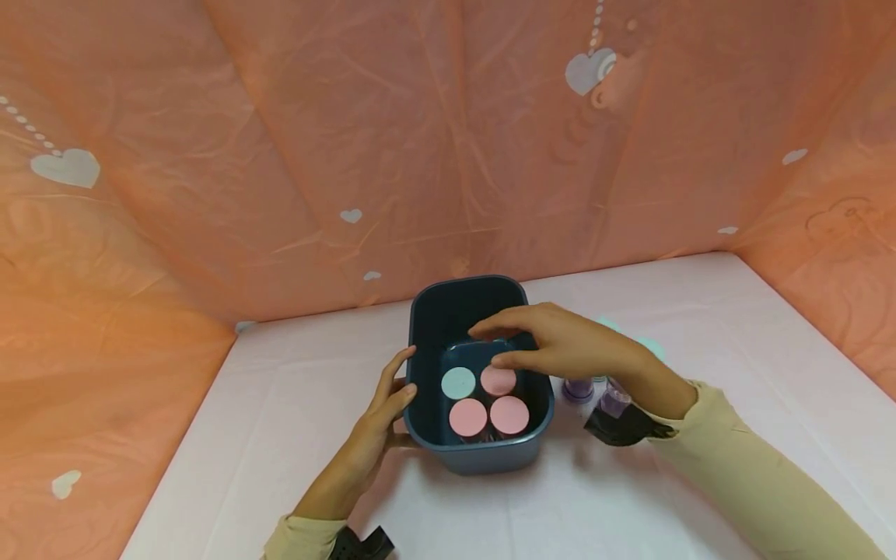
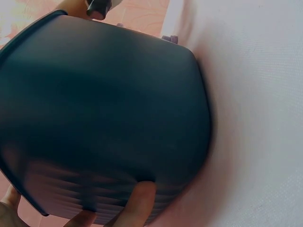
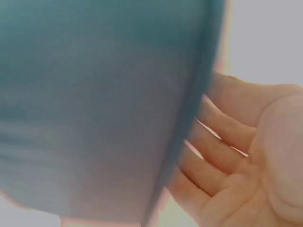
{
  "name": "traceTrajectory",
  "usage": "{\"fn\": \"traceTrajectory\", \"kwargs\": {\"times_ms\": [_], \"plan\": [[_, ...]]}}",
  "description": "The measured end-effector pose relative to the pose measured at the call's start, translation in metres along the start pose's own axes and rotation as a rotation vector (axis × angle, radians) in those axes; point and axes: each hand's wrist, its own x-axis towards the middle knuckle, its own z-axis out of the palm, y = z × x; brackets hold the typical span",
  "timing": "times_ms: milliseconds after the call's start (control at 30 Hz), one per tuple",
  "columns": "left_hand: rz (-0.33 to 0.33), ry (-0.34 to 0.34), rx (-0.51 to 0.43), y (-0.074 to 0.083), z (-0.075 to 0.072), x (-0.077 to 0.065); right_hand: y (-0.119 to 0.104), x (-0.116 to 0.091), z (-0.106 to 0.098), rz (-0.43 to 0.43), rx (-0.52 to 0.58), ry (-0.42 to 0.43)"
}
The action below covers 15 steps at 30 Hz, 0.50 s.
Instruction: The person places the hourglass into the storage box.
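A dark blue plastic bin (image 1: 476, 459) stands on the white cloth. Inside its near half are round-topped containers, three with pink lids (image 1: 467, 418) and one with a mint lid (image 1: 458, 383). My left hand (image 1: 374, 428) grips the bin's left side, some fingers at the rim; the left wrist view shows fingertips (image 2: 142, 198) against the ribbed outer wall. Reaching over the right rim, my right hand (image 1: 560, 334) has loosely extended fingers and holds nothing visible. It hovers above a pink lid; contact is unclear. In the right wrist view the bin wall hides the fingertips.
Right of the bin stand small purple containers (image 1: 578, 390), partly behind my right wrist. Mint lids (image 1: 651, 348) show past that forearm. An orange sheet with pale hearts (image 1: 591, 70) hangs behind and at both sides of the white-covered table (image 1: 294, 404).
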Motion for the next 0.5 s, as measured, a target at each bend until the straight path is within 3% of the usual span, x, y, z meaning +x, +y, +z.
{"fn": "traceTrajectory", "kwargs": {"times_ms": [133,267,500], "plan": [[0.001,0.003,0.003,0.0,0.0,0.0,0.014,-0.03,-0.021,0.036,-0.017,0.137],[-0.002,0.005,0.007,0.001,0.0,-0.001,0.031,-0.054,-0.038,0.093,-0.068,0.22],[-0.009,0.008,0.009,0.0,0.001,0.0,0.057,-0.078,-0.047,0.205,-0.089,0.237]]}}
